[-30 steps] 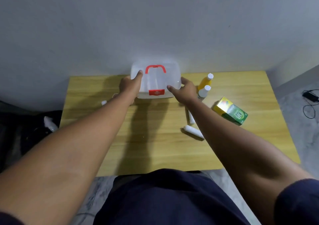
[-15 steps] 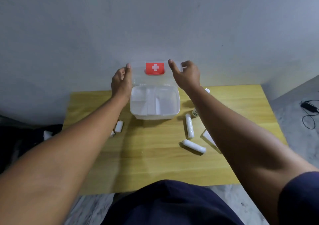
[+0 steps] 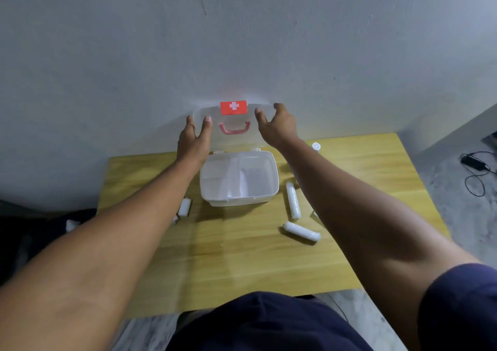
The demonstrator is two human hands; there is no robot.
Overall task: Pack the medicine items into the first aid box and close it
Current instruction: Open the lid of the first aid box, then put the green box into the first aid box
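The white first aid box [image 3: 265, 198] stands open at the back of the wooden table [image 3: 242, 264], its divided tray bare. Its clear lid [image 3: 251, 120], with a red cross label and red handle, stands upright against the wall. My left hand [image 3: 194, 141] holds the lid's left edge between thumb and fingers. My right hand [image 3: 278, 126] grips the lid's upper right corner. Two long white bandage rolls [image 3: 292, 200] [image 3: 301, 231] lie right of the box. A short white roll [image 3: 184, 207] lies to its left. A white bottle cap [image 3: 316, 146] shows behind my right forearm.
The grey wall rises directly behind the box. My right forearm hides other items on the table's right half; a white corner [image 3: 315, 214] peeks out beside it. A black cable [image 3: 473, 163] lies on the floor at the right. Dark cloth lies left of the table.
The box went from closed to open: both hands swung the lid up and back until it stands against the wall. The view has tilted, so the table sits lower in frame.
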